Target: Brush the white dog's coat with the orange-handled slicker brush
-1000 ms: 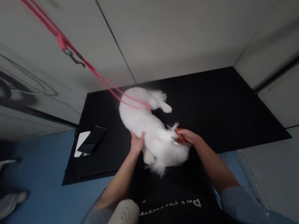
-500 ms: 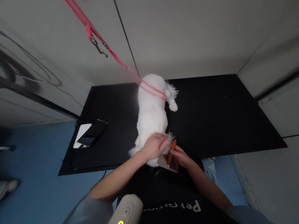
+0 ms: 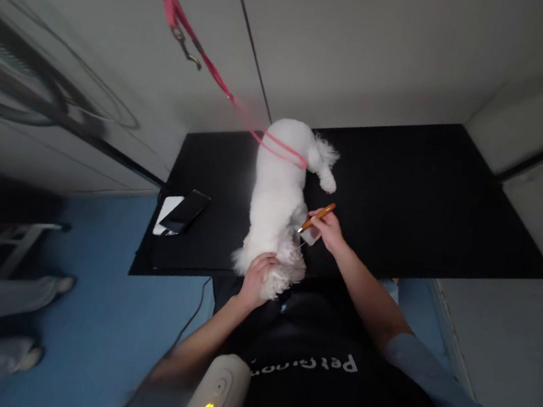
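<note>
A white dog (image 3: 277,194) lies along the black grooming table (image 3: 403,202), its fluffy end close to my body. My left hand (image 3: 256,281) is closed on the long fur at that near end. In my right hand (image 3: 329,230) is a slicker brush (image 3: 318,218) with an orange-brown wooden handle, gripped by the fingers. The brush's pale head is close to the fur on the dog's right side; whether it touches is unclear. A pink grooming loop (image 3: 286,153) passes around the dog's far end.
Two flat devices, one black (image 3: 185,211) over one white (image 3: 165,215), lie at the table's left. A metal clip (image 3: 186,47) hangs on the pink strap. Another person's legs (image 3: 0,300) show at lower left. A whitish device with a yellow light (image 3: 217,394) is below me.
My left hand has shifted down and left on the near-end fur. My right hand has moved up and away from my body, with the brush now tilted. The view has shifted slightly.
</note>
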Available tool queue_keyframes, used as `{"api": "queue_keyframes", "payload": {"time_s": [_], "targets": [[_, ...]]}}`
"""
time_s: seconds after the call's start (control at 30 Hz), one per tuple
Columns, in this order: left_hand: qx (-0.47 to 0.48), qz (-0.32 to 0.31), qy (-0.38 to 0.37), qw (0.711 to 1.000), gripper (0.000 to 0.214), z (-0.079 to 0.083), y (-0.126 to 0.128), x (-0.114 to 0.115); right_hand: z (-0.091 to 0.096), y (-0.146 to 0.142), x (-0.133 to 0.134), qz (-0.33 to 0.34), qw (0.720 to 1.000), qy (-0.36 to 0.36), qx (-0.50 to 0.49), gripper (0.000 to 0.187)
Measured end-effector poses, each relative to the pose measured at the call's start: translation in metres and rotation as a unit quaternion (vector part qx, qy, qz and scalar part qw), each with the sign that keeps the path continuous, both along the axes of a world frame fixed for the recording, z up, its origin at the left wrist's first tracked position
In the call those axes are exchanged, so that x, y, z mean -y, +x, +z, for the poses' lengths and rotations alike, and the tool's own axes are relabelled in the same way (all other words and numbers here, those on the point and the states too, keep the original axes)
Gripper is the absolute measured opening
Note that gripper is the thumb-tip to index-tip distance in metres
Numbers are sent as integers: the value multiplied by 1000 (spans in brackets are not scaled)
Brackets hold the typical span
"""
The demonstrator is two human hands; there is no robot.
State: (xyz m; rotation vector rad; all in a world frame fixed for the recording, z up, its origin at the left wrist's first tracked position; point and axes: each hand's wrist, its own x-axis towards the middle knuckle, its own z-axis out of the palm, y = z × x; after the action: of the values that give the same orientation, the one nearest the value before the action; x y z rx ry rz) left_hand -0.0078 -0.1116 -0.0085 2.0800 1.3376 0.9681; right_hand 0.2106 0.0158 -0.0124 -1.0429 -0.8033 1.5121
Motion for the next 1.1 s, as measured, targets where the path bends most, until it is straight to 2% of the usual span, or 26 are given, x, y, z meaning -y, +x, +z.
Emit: {"api": "queue_keyframes", "payload": {"time_s": [0.07,0.17,0.2,0.3,0.33,0.43,0.47,0.53,0.57,0.7,0.8,0.83,0.93,0.97,1.07,1.1], "targets": [[35,54,-13,998,21,-7,-7,16,-1,-12,2,-14,999,35,-14,32],[91,155,-55,982,34,-19,-11,30,-2,-22,6,121,992,34,-17,35],[124,192,-77,971,39,-23,-12,33,-2,-24,6,134,990,32,-17,36],[224,257,-148,928,51,-35,-16,41,-1,-32,2,71,995,52,-38,33],[243,258,-166,920,54,-38,-18,44,-1,-33,1,85,994,60,-38,32],[264,253,-189,911,60,-47,-22,47,3,-37,1,193,980,55,-3,30],[269,261,-193,907,62,-49,-23,48,4,-37,1,179,982,52,11,30],[273,282,-202,897,65,-53,-25,49,7,-37,1,96,993,58,22,28],[268,291,-206,895,65,-54,-25,50,9,-37,2,81,994,64,21,28],[230,303,-201,903,57,-57,-24,53,15,-39,2,194,978,65,33,29],[241,312,-204,896,57,-60,-22,54,20,-42,0,97,990,86,57,27],[249,313,-207,893,57,-62,-21,54,21,-43,0,91,989,98,57,26],[259,305,-203,894,62,-64,-20,53,24,-47,0,189,975,97,62,25],[258,302,-195,897,63,-65,-20,52,25,-49,0,199,974,87,70,25],[259,300,-171,902,64,-64,-19,50,27,-53,0,122,984,94,92,24],[263,296,-171,902,64,-64,-19,50,27,-54,1,127,982,105,91,25]]}}
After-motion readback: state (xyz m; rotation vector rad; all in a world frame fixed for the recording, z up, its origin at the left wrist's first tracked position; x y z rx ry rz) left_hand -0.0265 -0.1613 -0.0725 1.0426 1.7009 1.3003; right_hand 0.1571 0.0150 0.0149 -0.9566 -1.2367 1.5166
